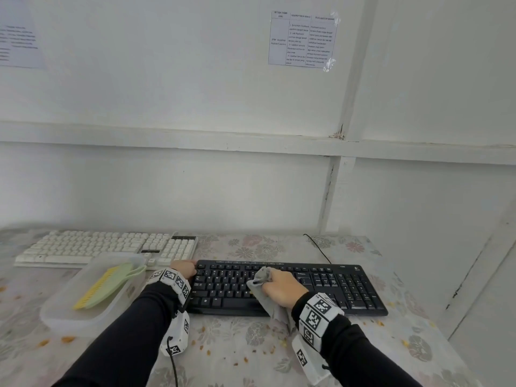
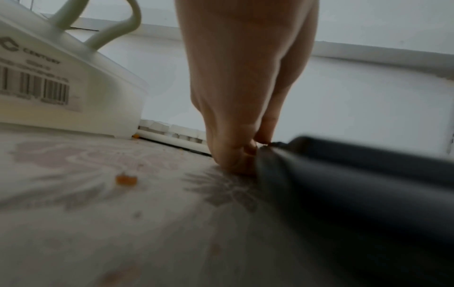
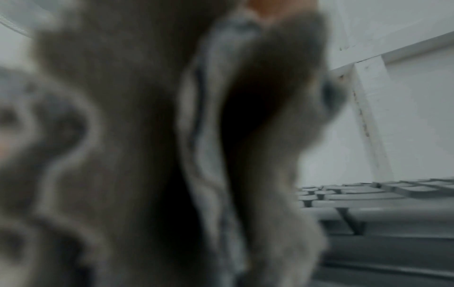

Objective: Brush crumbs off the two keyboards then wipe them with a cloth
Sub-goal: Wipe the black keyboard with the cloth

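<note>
Your right hand (image 1: 282, 287) has its grip clenched round a grey cloth (image 1: 262, 277), bunched under the fingers and pressed on the letter keys of the black keyboard (image 1: 321, 286). A tail of the cloth hangs off the front edge of that keyboard onto the counter (image 1: 251, 347). In the right wrist view the cloth (image 3: 137, 136) fills most of the picture, blurred, with keys of the keyboard (image 3: 383, 194) to the right.

Your left hand (image 1: 185, 270) sits at the far left corner of the black keyboard. In the left wrist view its fingers (image 2: 236, 155) curl against the keyboard's edge (image 2: 343, 170), tips down on the counter (image 2: 123, 223); the grip appears closed on that corner.

The black keyboard lies centre-right on the counter, its cable (image 1: 318, 248) running back toward the wall. The white keyboard (image 1: 106, 247) lies further back to the left, apart from both hands.

1 clear tub (image 1: 83, 314) stands in front of the white keyboard, just left of your left wrist. A green brush (image 1: 103, 286) with yellow bristles lies inside it, its loop handle over the rim.

Orange crumbs (image 1: 68, 339) are scattered over the flowered counter cover.
</note>
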### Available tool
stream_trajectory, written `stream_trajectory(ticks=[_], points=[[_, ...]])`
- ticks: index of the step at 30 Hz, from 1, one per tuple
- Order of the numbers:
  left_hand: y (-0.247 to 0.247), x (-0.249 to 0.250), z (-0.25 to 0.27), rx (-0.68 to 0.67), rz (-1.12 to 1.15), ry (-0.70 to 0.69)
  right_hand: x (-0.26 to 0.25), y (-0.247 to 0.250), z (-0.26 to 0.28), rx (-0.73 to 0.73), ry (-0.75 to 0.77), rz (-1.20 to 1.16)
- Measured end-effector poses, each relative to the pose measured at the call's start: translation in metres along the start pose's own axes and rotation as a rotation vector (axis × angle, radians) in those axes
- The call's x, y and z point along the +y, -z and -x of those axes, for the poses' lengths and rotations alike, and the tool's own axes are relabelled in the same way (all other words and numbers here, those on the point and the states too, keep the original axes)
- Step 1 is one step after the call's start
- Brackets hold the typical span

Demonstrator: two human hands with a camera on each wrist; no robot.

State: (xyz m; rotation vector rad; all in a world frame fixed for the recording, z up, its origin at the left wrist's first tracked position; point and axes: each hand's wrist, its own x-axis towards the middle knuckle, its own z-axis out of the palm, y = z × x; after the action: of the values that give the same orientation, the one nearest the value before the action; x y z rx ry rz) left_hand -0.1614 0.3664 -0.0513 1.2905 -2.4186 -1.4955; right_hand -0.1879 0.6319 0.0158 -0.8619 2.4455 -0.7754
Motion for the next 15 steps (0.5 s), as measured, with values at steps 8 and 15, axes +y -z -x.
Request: stream_trajectory(ticks=[8,15], points=[[0.010,0.014,0.031,0.110,-0.305,-0.177,0.018,0.011,0.002,0.002,-0.032,-0.032],[0.005,0.016,0.042,0.143,-0.390,-0.147,0.013,0.003,0.015,-0.204,0.134,0.072]])
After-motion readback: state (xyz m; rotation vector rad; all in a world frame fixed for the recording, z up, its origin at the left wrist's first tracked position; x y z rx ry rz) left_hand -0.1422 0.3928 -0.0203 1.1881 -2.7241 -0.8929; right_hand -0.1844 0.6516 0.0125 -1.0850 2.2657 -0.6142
